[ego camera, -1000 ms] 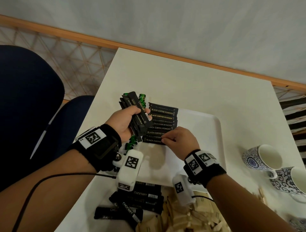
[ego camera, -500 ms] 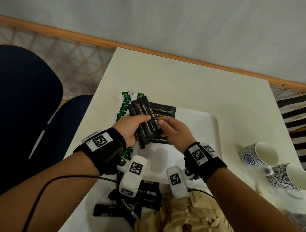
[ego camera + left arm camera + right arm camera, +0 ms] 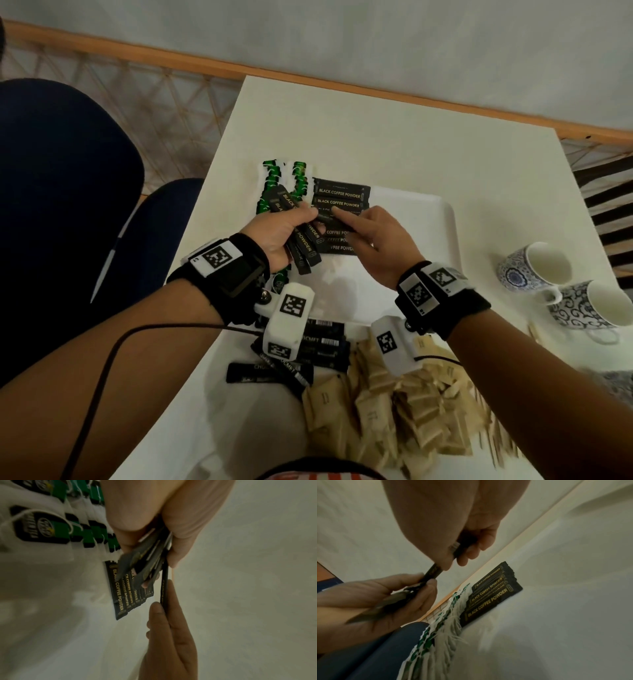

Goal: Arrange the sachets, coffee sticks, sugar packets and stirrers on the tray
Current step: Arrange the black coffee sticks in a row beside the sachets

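My left hand grips a fanned bundle of black coffee sticks above the left part of the white tray. My right hand pinches the end of one stick that still sits in the bundle. Beneath the hands a tidy row of black coffee sticks lies on the tray, partly hidden by my fingers. Green and white sachets lie in rows along the tray's left side. In the right wrist view my thumb and fingers hold that one stick next to the left hand.
Loose black sticks and a heap of brown sugar packets lie near the table's front edge, with wooden stirrers beside them. Two patterned cups stand at the right. A blue chair stands left of the table.
My right hand left the front of the row on the tray, came to the bundle and now pinches one stick there. The left hand lowered the bundle toward the row.
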The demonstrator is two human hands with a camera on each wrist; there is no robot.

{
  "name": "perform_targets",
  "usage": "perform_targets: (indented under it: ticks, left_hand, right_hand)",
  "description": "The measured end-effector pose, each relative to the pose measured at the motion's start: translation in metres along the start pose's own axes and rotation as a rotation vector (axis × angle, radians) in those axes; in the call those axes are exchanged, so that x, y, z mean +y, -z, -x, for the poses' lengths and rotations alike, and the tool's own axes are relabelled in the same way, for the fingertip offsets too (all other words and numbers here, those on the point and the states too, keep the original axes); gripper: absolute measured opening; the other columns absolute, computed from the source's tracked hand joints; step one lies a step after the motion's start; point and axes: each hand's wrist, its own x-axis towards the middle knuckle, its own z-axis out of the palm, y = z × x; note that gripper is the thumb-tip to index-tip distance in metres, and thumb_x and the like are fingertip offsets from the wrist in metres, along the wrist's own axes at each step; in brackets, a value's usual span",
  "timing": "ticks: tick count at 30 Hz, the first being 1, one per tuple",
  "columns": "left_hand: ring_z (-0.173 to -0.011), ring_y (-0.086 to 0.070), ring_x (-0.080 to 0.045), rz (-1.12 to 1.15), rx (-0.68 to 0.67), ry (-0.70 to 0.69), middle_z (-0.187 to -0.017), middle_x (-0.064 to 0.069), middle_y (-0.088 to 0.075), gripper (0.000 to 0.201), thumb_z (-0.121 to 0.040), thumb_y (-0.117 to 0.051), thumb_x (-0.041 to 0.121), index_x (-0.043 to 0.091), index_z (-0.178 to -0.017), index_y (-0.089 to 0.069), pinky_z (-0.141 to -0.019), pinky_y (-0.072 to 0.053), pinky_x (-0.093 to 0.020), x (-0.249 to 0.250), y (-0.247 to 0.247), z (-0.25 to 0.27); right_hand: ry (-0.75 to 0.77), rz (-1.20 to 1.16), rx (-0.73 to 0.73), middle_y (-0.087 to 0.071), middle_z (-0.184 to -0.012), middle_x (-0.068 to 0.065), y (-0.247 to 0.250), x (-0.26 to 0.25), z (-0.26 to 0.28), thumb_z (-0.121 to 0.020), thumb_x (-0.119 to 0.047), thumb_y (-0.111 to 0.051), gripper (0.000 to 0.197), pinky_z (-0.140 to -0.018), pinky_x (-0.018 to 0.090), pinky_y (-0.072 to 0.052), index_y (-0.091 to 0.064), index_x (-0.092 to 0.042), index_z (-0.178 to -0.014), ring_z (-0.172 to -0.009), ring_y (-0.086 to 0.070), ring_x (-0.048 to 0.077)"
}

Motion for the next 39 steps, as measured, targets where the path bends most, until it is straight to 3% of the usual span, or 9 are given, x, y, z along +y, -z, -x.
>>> perform_targets:
  ticks: [4,6,10,14,20,26,30,35,39]
  left_hand:
    - [-0.074,-0.065,-0.021,-0.011,-0.002,0.004,-0.082,-0.009,-0.066,0.022,-0.091,-0.053,-0.004,0.015,-0.083,-0.061,-0.081,-0.055,-0.043,-0.006,0.005,0.005]
    - [-0.074,-0.066,-0.021,-0.029,-0.021,0.003,-0.083,-0.009,-0.067,0.022,-0.091,-0.053,-0.005,0.014,-0.085,-0.061,-0.087,-0.052,-0.046,-0.009,0.007,0.008]
    - [-0.066,-0.068,-0.020,-0.017,0.005,0.028,-0.079,-0.009,-0.068,0.015,-0.092,-0.054,0.000,0.013,-0.087,-0.060,-0.072,-0.058,-0.034,-0.011,0.009,0.012]
    - [-0.073,-0.061,-0.022,0.042,0.034,0.041,-0.080,-0.009,-0.058,0.014,-0.095,-0.045,0.003,0.009,-0.089,-0.056,-0.076,-0.053,-0.035,-0.005,0.017,0.018]
    - [-0.081,-0.067,-0.022,-0.015,0.073,-0.009,-0.089,-0.010,-0.064,0.018,-0.095,-0.048,0.004,0.011,-0.106,-0.061,-0.069,-0.053,-0.037,0.013,0.037,0.018]
    - [-0.084,-0.069,-0.022,-0.068,0.071,-0.012,-0.096,-0.009,-0.070,0.020,-0.091,-0.059,0.008,0.005,-0.110,-0.064,-0.059,-0.059,-0.034,0.021,0.048,0.012]
    - [-0.088,-0.068,-0.024,-0.057,0.045,0.022,-0.098,-0.012,-0.068,0.013,-0.092,-0.057,0.006,0.003,-0.104,-0.063,-0.069,-0.060,-0.038,0.016,0.043,0.006]
    - [-0.093,-0.066,-0.027,-0.087,0.033,0.040,-0.112,-0.017,-0.065,0.012,-0.094,-0.055,0.006,0.004,-0.103,-0.063,-0.067,-0.059,-0.036,0.009,0.033,-0.001]
    - [-0.081,-0.066,-0.024,-0.068,0.043,0.067,-0.097,-0.015,-0.066,0.008,-0.092,-0.058,0.005,0.005,-0.098,-0.063,-0.059,-0.060,-0.035,0.005,0.024,-0.003]
  right_hand:
    - [-0.080,-0.123,-0.044,-0.052,-0.104,-0.005,0.003,-0.008,0.010,-0.097,-0.023,-0.050,0.033,-0.082,0.014,-0.034,-0.058,-0.025,-0.129,-0.097,-0.047,0.007]
    - [-0.179,-0.192,-0.052,-0.061,-0.096,-0.011,0.007,-0.008,0.016,-0.094,-0.023,-0.055,0.027,-0.077,0.013,-0.038,-0.066,-0.027,-0.118,-0.085,-0.054,0.004]
    - [-0.262,-0.282,-0.066,-0.065,-0.071,-0.011,0.013,-0.003,0.026,-0.089,-0.022,-0.063,0.017,-0.057,0.013,-0.040,-0.067,-0.038,-0.095,-0.058,-0.051,0.004]
    - [-0.296,-0.044,-0.042,-0.054,-0.076,-0.018,0.011,0.011,0.026,-0.090,-0.025,-0.060,0.017,-0.067,0.021,-0.037,-0.070,-0.033,-0.102,-0.072,-0.052,0.008]
    - [-0.266,0.191,-0.177,-0.053,-0.093,-0.007,-0.009,0.020,0.012,-0.090,-0.028,-0.057,0.020,-0.076,0.026,-0.039,-0.071,-0.032,-0.103,-0.092,-0.054,0.016]
    - [-0.273,0.186,-0.173,-0.064,-0.103,-0.006,-0.017,0.016,-0.009,-0.088,-0.030,-0.059,0.021,-0.076,0.024,-0.040,-0.071,-0.032,-0.105,-0.094,-0.057,0.015]
    - [-0.248,0.216,-0.153,-0.060,-0.100,-0.005,-0.021,0.014,-0.015,-0.087,-0.031,-0.060,0.019,-0.074,0.025,-0.041,-0.070,-0.032,-0.103,-0.093,-0.056,0.014]
    - [-0.236,0.194,-0.138,-0.057,-0.094,-0.008,-0.021,0.020,-0.018,-0.087,-0.031,-0.061,0.017,-0.073,0.025,-0.041,-0.069,-0.031,-0.101,-0.090,-0.055,0.013]
    - [-0.221,-0.034,-0.037,-0.061,-0.086,-0.013,-0.015,0.012,-0.014,-0.092,-0.036,-0.056,0.019,-0.068,0.021,-0.042,-0.070,-0.026,-0.099,-0.080,-0.055,0.007]
